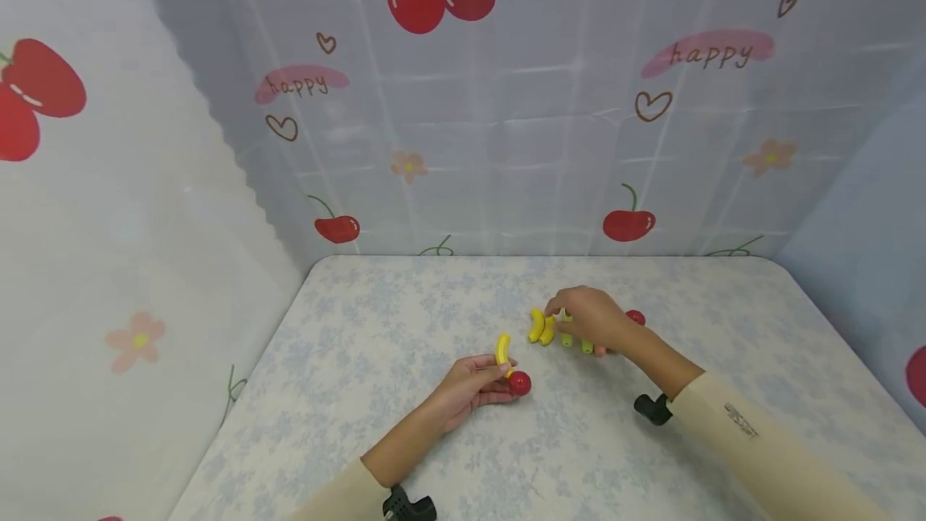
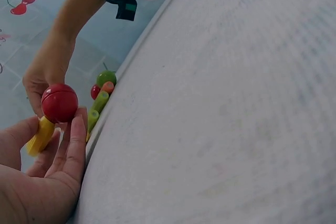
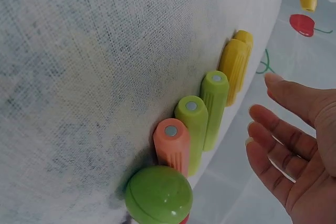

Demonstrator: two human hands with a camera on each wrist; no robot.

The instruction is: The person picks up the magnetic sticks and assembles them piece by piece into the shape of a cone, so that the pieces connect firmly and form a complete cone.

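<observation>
Head view: a grey-white sheet (image 1: 535, 127) printed with cherries, flowers, hearts and "happy" hangs behind the table; a similar sheet (image 1: 181, 256) at left, bluish hanging (image 1: 861, 183) at right. Table (image 1: 615, 473) has a pale cover, blotchy blue pattern, looks flat, no raised edge seen, so any loose ball would probably roll.

Right hand (image 1: 593, 316) is above the row, thumb parted from fingers, fingers loosely bent, nothing held. Fingertips near the two yellow sticks (image 1: 536, 326); a low sweep could knock them askew. Left hand (image 1: 470, 388) pinches a curved yellow stick (image 1: 502, 348) between thumb and fingers, left of the row.

Row continues rightward: two green sticks (image 3: 191, 135), pink stick (image 3: 172, 148), side by side. Green ball (image 3: 160, 195) by the pink stick; contact unclear. Second red ball (image 1: 635, 317) at the row's right, partly hidden by the arm.

Red ball (image 1: 519, 383) sits at the held stick's near end, beside the fingertips. Grey discs (image 3: 170, 130) on the stick ends look like magnets; if so, a knock or twisted grip could break that joint, or a stray piece could snap on unwanted.
</observation>
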